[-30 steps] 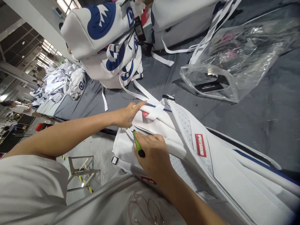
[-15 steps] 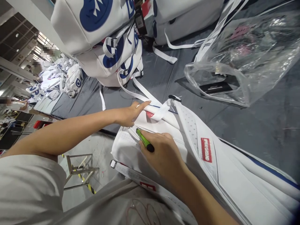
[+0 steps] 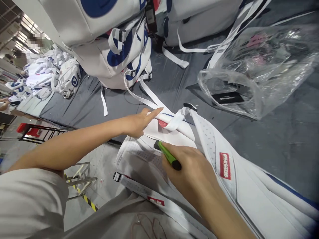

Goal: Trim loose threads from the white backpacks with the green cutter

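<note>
A white backpack (image 3: 239, 189) with a red label lies on the grey table in front of me, its back panel and straps facing up. My left hand (image 3: 139, 122) rests on its top edge, index finger stretched along a white strap (image 3: 174, 121), the other fingers curled over the fabric. My right hand (image 3: 191, 169) is closed round a green marker pen (image 3: 167, 155), whose dark tip touches the mesh back panel (image 3: 142, 159).
More white and blue backpacks (image 3: 117, 49) are stacked at the back of the grey table (image 3: 286, 139). A clear plastic bag (image 3: 254, 69) with a black card lies at the right. Further bags are piled at far left. A metal stool (image 3: 79, 179) stands on the floor below.
My right hand with the pen has slid right and slightly down across the panel. The left hand has stayed on the strap. The view has shifted a little.
</note>
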Tool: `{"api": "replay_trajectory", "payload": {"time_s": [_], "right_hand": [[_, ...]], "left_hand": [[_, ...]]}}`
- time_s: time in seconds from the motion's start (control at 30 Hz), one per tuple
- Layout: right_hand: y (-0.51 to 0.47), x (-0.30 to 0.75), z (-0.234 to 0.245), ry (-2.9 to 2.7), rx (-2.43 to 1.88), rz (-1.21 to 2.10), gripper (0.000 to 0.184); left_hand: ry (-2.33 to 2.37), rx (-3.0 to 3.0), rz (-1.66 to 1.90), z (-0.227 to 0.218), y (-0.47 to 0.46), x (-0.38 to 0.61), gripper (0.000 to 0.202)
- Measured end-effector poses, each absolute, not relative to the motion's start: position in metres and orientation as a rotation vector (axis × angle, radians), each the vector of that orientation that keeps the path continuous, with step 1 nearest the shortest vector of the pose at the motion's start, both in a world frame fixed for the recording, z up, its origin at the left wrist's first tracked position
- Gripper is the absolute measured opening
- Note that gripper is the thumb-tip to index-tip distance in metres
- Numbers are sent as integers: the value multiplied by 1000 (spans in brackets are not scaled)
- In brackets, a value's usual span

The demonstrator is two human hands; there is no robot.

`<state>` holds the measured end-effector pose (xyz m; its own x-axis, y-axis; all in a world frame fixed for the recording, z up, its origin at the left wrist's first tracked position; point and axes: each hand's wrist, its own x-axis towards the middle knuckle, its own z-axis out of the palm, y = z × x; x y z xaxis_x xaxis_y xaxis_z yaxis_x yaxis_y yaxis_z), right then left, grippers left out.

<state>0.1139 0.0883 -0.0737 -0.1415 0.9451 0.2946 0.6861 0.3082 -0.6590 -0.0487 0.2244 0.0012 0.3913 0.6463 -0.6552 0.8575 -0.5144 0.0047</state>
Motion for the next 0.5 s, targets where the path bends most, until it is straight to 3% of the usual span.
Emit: {"api": "replay_trajectory", "payload": {"time_s": [0.13,0.33,0.5], "right_hand": [[81,123,-71,-1895,-1452,402,21],[34,148,-23,-1656,-1387,631,29],[38,191,-1,-1361,-1521,118,19]], "left_hand": [[1306,2388,-785,-1,214,-55,115],[1260,2577,-571,10,179,-70,109],[1261,2556,-487,11,164,-76,112]]}}
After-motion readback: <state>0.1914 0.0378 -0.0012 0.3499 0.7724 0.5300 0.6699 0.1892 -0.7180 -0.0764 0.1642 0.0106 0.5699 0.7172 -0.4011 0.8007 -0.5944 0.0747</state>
